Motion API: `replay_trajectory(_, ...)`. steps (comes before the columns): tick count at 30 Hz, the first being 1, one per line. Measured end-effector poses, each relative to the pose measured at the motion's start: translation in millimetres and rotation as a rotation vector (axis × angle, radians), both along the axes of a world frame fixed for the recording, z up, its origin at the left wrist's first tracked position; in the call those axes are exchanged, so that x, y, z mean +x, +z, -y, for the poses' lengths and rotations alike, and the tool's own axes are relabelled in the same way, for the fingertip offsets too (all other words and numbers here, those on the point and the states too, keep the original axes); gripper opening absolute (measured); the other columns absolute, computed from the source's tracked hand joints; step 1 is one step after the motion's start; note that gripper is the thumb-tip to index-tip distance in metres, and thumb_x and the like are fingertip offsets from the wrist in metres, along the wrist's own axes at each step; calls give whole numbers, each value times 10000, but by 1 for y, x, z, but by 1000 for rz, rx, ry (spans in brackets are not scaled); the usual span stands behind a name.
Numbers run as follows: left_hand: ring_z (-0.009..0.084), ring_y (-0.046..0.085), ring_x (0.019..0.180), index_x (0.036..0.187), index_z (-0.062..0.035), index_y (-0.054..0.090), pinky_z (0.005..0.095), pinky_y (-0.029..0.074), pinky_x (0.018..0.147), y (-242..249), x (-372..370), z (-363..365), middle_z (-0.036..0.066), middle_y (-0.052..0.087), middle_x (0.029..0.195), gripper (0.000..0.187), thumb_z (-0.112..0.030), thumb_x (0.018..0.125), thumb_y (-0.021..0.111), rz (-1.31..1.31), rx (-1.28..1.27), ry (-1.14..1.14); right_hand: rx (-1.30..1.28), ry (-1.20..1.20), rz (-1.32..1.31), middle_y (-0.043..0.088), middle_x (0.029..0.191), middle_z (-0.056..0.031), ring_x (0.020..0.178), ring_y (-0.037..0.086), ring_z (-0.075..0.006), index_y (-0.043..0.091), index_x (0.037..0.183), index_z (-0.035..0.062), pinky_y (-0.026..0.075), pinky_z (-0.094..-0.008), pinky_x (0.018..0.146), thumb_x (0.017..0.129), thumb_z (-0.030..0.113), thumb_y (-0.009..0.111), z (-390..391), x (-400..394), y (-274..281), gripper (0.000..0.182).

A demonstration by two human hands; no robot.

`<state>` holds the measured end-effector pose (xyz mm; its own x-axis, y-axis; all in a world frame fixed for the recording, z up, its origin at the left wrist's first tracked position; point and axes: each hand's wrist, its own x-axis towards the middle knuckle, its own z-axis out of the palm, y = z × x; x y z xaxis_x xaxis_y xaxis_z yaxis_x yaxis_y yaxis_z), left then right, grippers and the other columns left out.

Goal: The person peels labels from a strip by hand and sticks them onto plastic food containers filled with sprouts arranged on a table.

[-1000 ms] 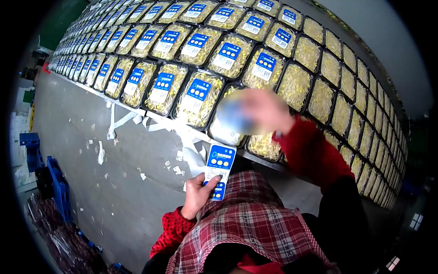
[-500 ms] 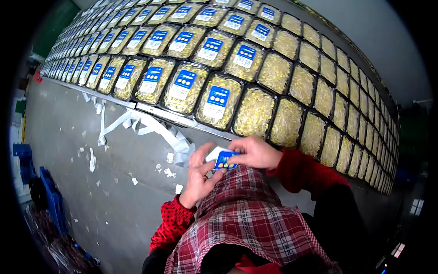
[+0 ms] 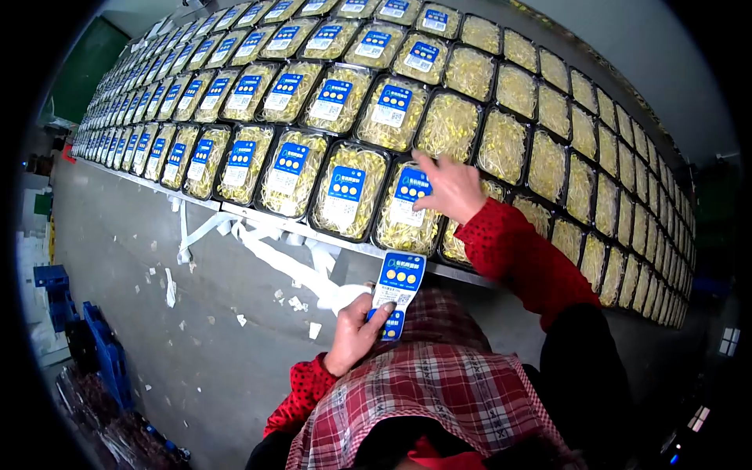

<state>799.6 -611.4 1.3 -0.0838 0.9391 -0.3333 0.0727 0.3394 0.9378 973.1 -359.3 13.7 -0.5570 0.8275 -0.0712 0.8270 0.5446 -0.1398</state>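
My left hand [image 3: 354, 337] pinches a strip of blue-and-white printed labels [image 3: 402, 270] below the table edge. Part of the strip lies under the thumb, and white backing paper trails off to the left. Over the front row, my right hand [image 3: 458, 190] has its thumb and index finger apart. It is at the right edge of a blue-and-white label [image 3: 409, 188] that lies on a tray of bean sprouts [image 3: 399, 236]. The thumb appears to touch that label; the other fingers are partly hidden.
Rows of black sprout trays cover the long table; those to the left bear labels, while trays to the right [image 3: 501, 145] show only sprouts. White backing strips [image 3: 286, 266] hang and lie below the table edge. Paper scraps litter the grey floor [image 3: 211, 345]. Blue plastic pallets [image 3: 106, 352] stand left.
My right hand has moved from the label strip up to the front-row tray, which now bears a label. My left hand has moved slightly down, and more of the strip shows.
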Motion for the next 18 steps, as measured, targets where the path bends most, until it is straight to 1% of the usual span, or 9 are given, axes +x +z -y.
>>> replay_trajectory(2,154,540,711,977,33,679,294,447,647,3,3,-14,87,607,799,132,-82,916,701,-70,150,-61,-74,-2,-155,686,923,-178,822,694,-320,597,1252,44,530,-430,705,709,514,815,10,13,5,750)
replay_trajectory(4,203,555,741,996,30,679,304,449,665,1,4,-24,120,585,850,145,-74,898,707,-126,119,-113,-949,103,-491,723,945,-172,819,701,-229,648,1188,-4,551,-354,734,773,396,823,29,25,4,602)
replay_trajectory(5,215,561,756,1005,28,683,317,454,677,1,7,-29,124,585,868,162,-77,887,718,-171,132,-115,-1050,144,-601,732,890,-140,781,691,-182,675,1109,-10,541,-310,699,802,336,810,43,28,-4,482)
replay_trajectory(8,249,588,850,997,24,710,347,478,720,-2,14,-51,160,617,1035,199,-78,835,765,-300,387,-112,-878,117,-819,702,752,-134,656,682,-207,695,932,16,526,-346,620,815,267,791,65,38,-14,292)
replay_trajectory(11,220,608,836,946,27,719,335,486,690,6,26,-73,162,656,1037,163,-73,829,773,-222,470,-172,-589,269,-662,695,716,-107,618,678,-247,702,904,62,515,-375,576,786,293,791,63,49,13,274)
replay_trajectory(13,125,578,691,918,31,718,301,471,597,6,37,-74,95,683,815,149,-89,848,773,-31,37,-109,-578,294,-660,696,713,-101,607,674,-236,708,901,71,514,-365,566,795,297,787,45,58,17,263)
replay_trajectory(14,53,503,602,905,39,718,278,440,527,10,46,-72,22,665,667,160,-110,874,767,-56,45,-22,-568,318,-663,697,710,-96,595,671,-226,714,898,79,514,-355,556,804,302,782,30,63,21,251)
replay_trajectory(16,35,513,638,908,60,718,258,453,547,19,50,-63,11,681,712,185,-121,896,754,0,-103,17,-679,24,-755,695,695,-83,567,636,-143,714,869,49,494,-313,524,834,239,769,-39,69,49,201)
replay_trajectory(18,27,558,685,956,62,717,222,478,587,23,61,-62,-2,683,745,189,-124,923,727,89,-180,80,-417,-42,-685,682,731,-64,660,628,-112,690,875,25,478,-280,586,832,191,762,-117,78,49,187)
